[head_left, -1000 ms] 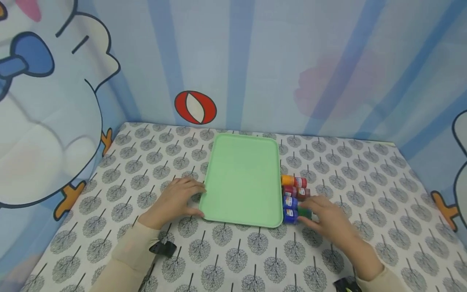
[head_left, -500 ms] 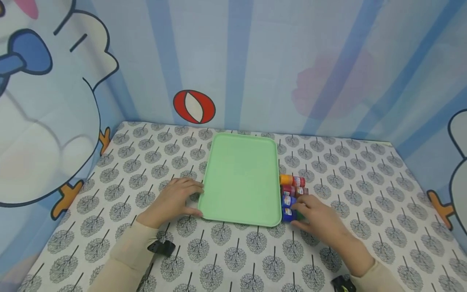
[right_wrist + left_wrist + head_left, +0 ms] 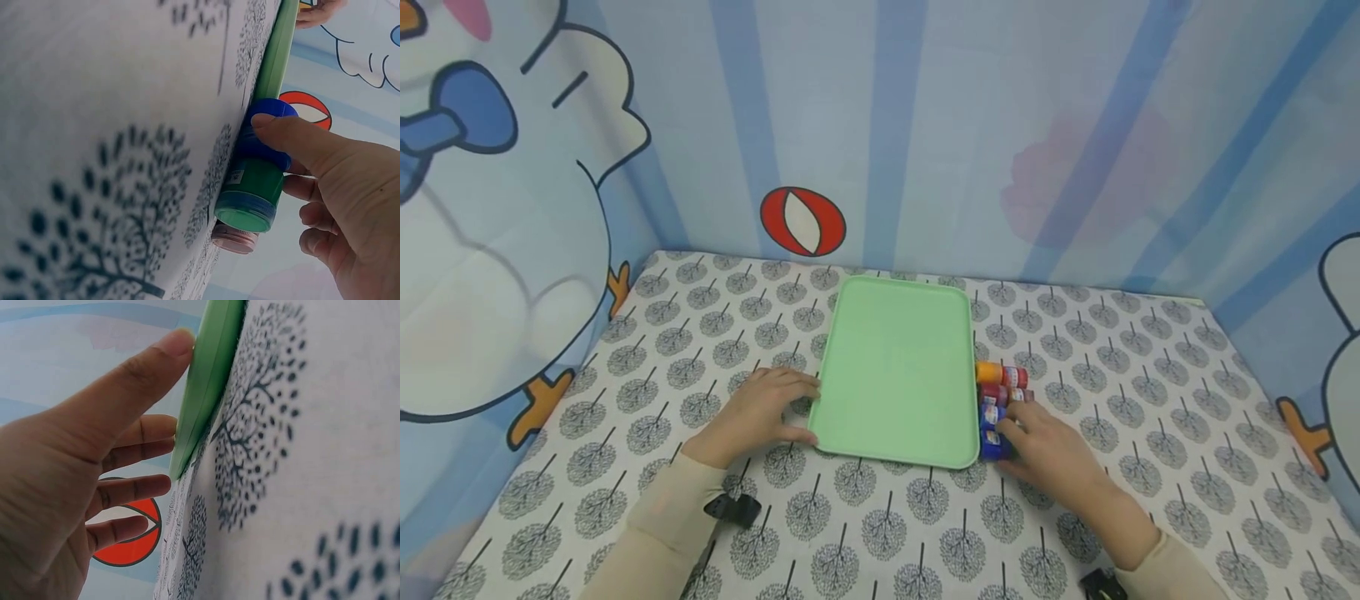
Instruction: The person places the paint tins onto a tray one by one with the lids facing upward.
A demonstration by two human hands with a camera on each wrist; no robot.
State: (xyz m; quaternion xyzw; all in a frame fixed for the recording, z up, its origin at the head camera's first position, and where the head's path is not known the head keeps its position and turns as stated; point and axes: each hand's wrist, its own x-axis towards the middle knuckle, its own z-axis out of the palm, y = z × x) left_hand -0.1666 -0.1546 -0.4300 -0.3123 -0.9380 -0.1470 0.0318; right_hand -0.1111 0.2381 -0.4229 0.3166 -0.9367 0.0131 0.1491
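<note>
A light green tray lies flat on the patterned cloth. My left hand is at its left edge, fingers nearly straight; in the left wrist view the thumb and fingertips touch the tray's rim. My right hand is at the small jars right of the tray. It pinches the nearest blue jar, thumb on the near side and fingers partly hidden behind. A green jar lies end to end with it, mostly covered by the hand in the head view. Another blue jar lies just beyond.
Farther along the tray's right side lie an orange jar, a red jar, a dark red jar and a brownish jar. A cartoon-printed curtain stands behind the cloth-covered table.
My right hand has shifted left from over the green jar onto the nearest blue jar. The left hand and the tray have stayed in place.
</note>
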